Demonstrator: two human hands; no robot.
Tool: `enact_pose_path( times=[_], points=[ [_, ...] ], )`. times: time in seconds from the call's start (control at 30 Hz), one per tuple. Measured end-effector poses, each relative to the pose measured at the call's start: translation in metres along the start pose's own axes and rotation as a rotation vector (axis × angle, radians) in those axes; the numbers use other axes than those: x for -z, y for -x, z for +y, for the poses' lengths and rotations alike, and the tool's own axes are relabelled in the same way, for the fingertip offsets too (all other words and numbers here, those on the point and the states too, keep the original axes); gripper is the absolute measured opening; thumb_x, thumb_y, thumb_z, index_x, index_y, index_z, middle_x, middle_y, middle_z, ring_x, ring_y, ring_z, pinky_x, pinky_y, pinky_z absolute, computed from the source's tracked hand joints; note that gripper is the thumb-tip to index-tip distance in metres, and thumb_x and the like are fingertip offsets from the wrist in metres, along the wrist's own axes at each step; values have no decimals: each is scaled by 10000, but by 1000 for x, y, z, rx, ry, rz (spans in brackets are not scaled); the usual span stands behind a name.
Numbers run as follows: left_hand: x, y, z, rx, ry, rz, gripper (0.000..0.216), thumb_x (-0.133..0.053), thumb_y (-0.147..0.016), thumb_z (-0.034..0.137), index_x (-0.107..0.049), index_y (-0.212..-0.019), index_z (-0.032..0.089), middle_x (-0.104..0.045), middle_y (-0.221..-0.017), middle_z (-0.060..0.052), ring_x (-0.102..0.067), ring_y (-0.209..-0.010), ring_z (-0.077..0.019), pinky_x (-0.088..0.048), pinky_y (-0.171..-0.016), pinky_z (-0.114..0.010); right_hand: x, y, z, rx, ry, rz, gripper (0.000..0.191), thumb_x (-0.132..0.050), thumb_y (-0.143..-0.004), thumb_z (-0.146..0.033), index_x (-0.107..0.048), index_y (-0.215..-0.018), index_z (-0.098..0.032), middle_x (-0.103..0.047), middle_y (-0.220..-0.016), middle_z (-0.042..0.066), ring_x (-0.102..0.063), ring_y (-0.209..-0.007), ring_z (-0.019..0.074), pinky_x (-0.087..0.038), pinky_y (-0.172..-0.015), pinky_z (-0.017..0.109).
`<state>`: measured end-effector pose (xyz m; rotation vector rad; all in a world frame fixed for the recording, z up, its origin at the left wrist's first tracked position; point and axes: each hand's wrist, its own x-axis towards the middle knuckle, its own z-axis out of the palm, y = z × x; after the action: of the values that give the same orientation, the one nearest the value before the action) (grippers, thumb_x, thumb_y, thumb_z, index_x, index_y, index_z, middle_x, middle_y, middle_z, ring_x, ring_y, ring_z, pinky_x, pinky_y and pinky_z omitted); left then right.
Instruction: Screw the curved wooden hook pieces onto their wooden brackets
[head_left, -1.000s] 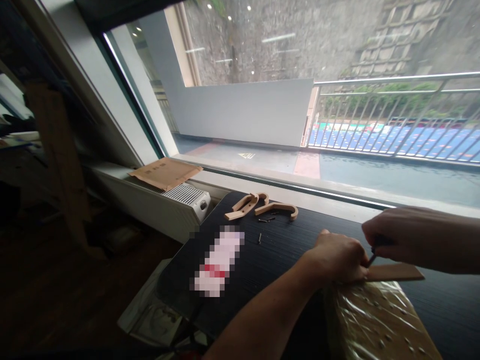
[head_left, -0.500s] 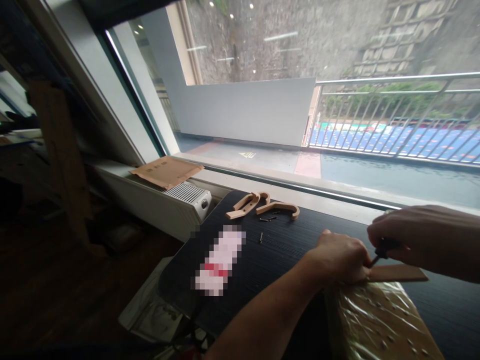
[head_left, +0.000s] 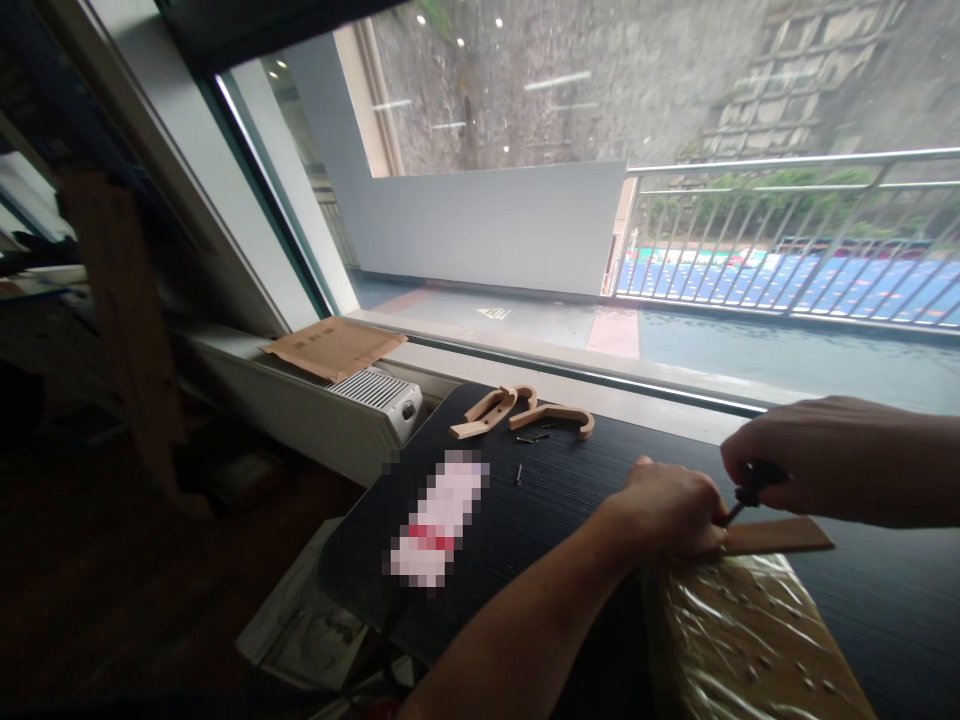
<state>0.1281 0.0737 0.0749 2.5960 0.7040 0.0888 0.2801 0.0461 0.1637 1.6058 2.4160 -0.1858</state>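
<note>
My right hand [head_left: 772, 465] is closed round the dark handle of a screwdriver [head_left: 750, 490], whose shaft slants down to the left toward my left hand [head_left: 679, 510]. The left hand's fingers are wrapped over the near end of a flat wooden strip [head_left: 784, 536], pressing it on a cardboard box [head_left: 757, 635] wrapped in clear tape. The screwdriver's tip meets the strip beside the left fingers; what it touches there is hidden. Curved wooden hooks [head_left: 555, 415] lie farther back on the black table [head_left: 577, 520], with a few screws [head_left: 518, 475] near them.
A blurred pink and white item [head_left: 439, 520] lies on the table's left part. Behind the table runs a window sill [head_left: 637, 382]. To the left stand a white heater [head_left: 382, 392] and a flat piece of cardboard [head_left: 337, 346] on top of it.
The view has shifted slightly, so both hands, the screwdriver and the strip appear a little farther left and higher. Both hands keep their hold.
</note>
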Motion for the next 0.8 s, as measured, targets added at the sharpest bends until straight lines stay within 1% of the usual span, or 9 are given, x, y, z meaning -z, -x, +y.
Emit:
enact_pose_path(
  times=[0.13,0.2,0.27,0.37,0.43,0.5,0.67,0.73,0.8],
  points=[
    [0,-2,-1,-1,-29,10,214,-519,-770,348,-694,-840,247,-705,-839,-36,-631,-878,-236,-382,-873,-431,3,-2,-3,-2,13,-22,146,-545,-696,-152,-651,-684,-252,-641,-688,24,-521,-619,147,-333,-570,307],
    [2,-2,0,0,-42,4,195,-531,-760,329,-700,-795,238,-710,-819,-39,-638,-859,-229,-397,-850,-394,5,-2,-6,-55,5,-90,125,-541,-718,-231,-664,-696,-235,-644,-695,26,-524,-614,153,-330,-547,295],
    [4,-2,2,4,-54,10,175,-542,-748,293,-705,-763,232,-715,-791,-41,-645,-832,-222,-409,-812,-357,10,0,-10,-120,34,-137,226,-505,-763,-332,-677,-693,-202,-642,-678,43,-517,-589,156,-317,-524,290],
    [5,-1,4,23,-53,45,186,-536,-755,287,-714,-759,233,-719,-753,-37,-652,-789,-204,-415,-733,-296,22,6,-22,-183,87,-173,286,-488,-775,-365,-693,-702,-179,-633,-643,47,-503,-558,148,-298,-502,278],
    [5,-2,4,38,-64,53,192,-531,-752,279,-717,-755,231,-722,-743,-31,-651,-749,-194,-409,-698,-281,32,10,-31,-138,101,-173,225,-551,-736,-316,-700,-864,-207,-665,-764,39,-533,-645,160,-312,-531,272],
    [4,-3,4,26,-77,73,197,-530,-751,284,-719,-740,228,-726,-758,-26,-648,-747,-190,-401,-687,-272,41,12,-40,-108,135,-201,269,-556,-719,-195,-684,-955,-211,-671,-817,36,-542,-687,158,-318,-550,269],
    [0,-5,1,18,-62,98,240,-509,-766,325,-731,-767,233,-732,-775,-23,-647,-755,-184,-386,-626,-245,39,6,-42,54,185,-170,185,-544,-699,-96,-692,-804,-136,-640,-725,45,-502,-623,122,-319,-545,256],
    [-1,-5,0,10,-48,93,238,-512,-763,329,-730,-772,232,-731,-763,-17,-644,-737,-174,-384,-628,-238,32,2,-35,63,154,-154,181,-547,-704,-120,-693,-810,-135,-638,-728,45,-501,-633,124,-328,-555,258],
    [-1,-5,-1,-1,-42,80,225,-518,-756,314,-727,-768,232,-730,-765,-8,-638,-717,-161,-376,-630,-232,26,0,-28,6,95,-161,187,-554,-709,-173,-698,-825,-146,-640,-726,41,-506,-628,129,-340,-559,264]
  ],
)
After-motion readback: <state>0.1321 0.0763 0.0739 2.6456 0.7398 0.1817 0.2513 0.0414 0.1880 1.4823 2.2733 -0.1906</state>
